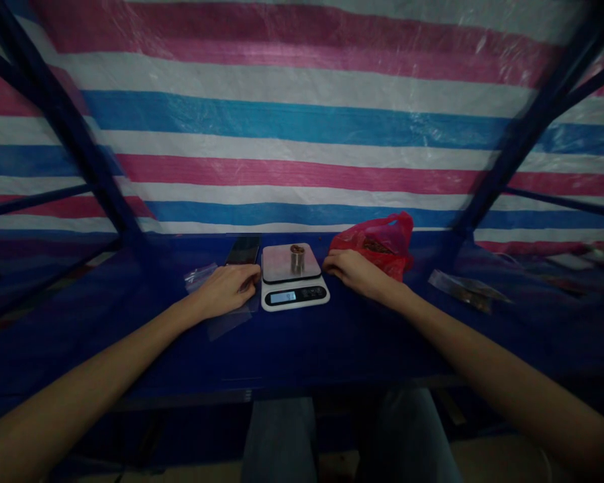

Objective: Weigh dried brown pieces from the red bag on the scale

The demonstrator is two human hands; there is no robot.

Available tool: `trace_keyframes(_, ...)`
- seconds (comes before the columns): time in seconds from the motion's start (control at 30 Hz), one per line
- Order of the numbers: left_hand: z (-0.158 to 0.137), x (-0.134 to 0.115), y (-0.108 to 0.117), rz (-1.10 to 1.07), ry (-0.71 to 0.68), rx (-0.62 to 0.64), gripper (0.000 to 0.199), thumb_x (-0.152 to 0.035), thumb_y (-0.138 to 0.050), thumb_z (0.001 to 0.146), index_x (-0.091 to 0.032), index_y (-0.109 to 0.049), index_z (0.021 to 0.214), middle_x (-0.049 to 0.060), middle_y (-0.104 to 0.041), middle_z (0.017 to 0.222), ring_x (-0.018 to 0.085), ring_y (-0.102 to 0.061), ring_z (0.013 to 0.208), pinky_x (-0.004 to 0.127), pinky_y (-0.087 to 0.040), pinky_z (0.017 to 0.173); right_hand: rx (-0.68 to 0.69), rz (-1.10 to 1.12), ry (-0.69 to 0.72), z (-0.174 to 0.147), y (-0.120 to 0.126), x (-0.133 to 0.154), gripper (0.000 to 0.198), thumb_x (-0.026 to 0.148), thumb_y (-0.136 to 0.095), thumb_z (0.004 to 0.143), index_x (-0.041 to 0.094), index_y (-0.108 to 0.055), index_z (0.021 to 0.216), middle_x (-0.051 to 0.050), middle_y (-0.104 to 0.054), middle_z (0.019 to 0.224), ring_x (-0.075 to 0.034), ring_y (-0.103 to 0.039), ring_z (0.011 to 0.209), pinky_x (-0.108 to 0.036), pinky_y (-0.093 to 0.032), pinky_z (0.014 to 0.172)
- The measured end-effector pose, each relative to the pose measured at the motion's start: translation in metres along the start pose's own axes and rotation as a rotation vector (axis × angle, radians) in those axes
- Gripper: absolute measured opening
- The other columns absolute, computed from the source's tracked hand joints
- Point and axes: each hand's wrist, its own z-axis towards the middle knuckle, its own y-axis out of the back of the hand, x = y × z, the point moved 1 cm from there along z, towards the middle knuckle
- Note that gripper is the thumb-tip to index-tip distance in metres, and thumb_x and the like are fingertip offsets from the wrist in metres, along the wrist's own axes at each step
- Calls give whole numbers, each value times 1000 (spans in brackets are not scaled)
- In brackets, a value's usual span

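A white kitchen scale [295, 297] stands on the blue tabletop between my hands, its small display lit with blurred digits. On its silver pan sits a small metal cup [297, 260] filled with brown bits. My left hand [230, 288] is curled at the scale's left side, lying over clear plastic bags [230, 323]; whether its fingers grip anything is hidden. To the right of the scale, my right hand [355, 270] rests with its fingers bent together and nothing visible in them. Right behind that hand is a red plastic bag [400, 247], open, with brown material inside.
A dark phone-like slab [243, 250] lies behind my left hand. Farther right is a clear bag with brownish contents [466, 293]. Blue metal posts [513, 147] frame both sides, and a striped plastic sheet [302, 127] hangs at the back.
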Motion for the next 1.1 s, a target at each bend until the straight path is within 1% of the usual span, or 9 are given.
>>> trace_keyframes(0.2,-1,0,1,-23,-15,-7,8,-16,-47,86,-20,-55,84,1,-63,78,16,-59,69,29,-33,63,-32,66,8,1,4,0,24,4,-53,91,15,-74,93,-9,-73,92,-21,-67,86,-30,-48,79)
trace_keyframes(0.3,-1,-1,2,-21,-15,-15,10,-14,-47,85,-20,-55,85,1,-64,79,17,-61,72,30,-32,63,-114,123,-8,7,17,5,22,5,-55,90,16,-74,92,-9,-74,92,-21,-67,84,-32,-49,79)
trace_keyframes(0.4,-1,-1,2,-30,-7,-13,10,-15,-47,85,-20,-55,85,1,-64,79,17,-60,72,30,-32,63,-227,269,-31,19,32,15,16,10,-61,88,18,-75,92,-7,-76,93,-21,-69,86,-33,-51,80)
trace_keyframes(0.47,-1,-1,2,-47,2,-7,10,-15,-47,86,-20,-55,86,1,-64,79,17,-59,71,30,-31,63,-265,366,-46,32,37,23,14,12,-64,87,18,-75,92,-6,-77,93,-21,-70,87,-32,-52,79)
trace_keyframes(0.6,-1,-2,2,-78,10,7,9,-16,-47,86,-20,-54,84,0,-62,77,15,-56,67,30,-30,62,-290,421,-56,58,31,32,15,11,-65,86,18,-76,93,-5,-78,92,-20,-70,85,-33,-52,77)
trace_keyframes(0.7,-2,-3,2,-86,10,6,9,-16,-47,87,-20,-54,83,-1,-61,78,15,-55,67,30,-30,62,-308,434,-57,67,22,32,13,13,-66,86,19,-77,91,-5,-78,91,-20,-69,84,-34,-51,76)
trace_keyframes(0.8,-2,-3,2,-89,20,11,10,-15,-47,87,-20,-54,84,-1,-61,78,15,-55,68,30,-30,62,-333,467,-68,67,19,29,11,16,-67,86,18,-77,90,-5,-78,89,-20,-68,81,-33,-51,73)
trace_keyframes(0.9,-2,-3,2,-86,24,20,10,-14,-47,86,-20,-55,85,0,-61,78,15,-55,69,30,-30,62,-352,492,-83,65,19,26,10,19,-69,86,18,-77,91,-6,-78,90,-20,-70,82,-34,-52,74)
trace_keyframes(1.1,0,-3,1,-93,27,33,10,-15,-46,87,-20,-55,86,0,-61,79,15,-55,69,30,-30,63,-368,545,-117,63,22,27,8,19,-71,85,18,-77,90,-5,-79,89,-20,-71,81,-33,-53,74)
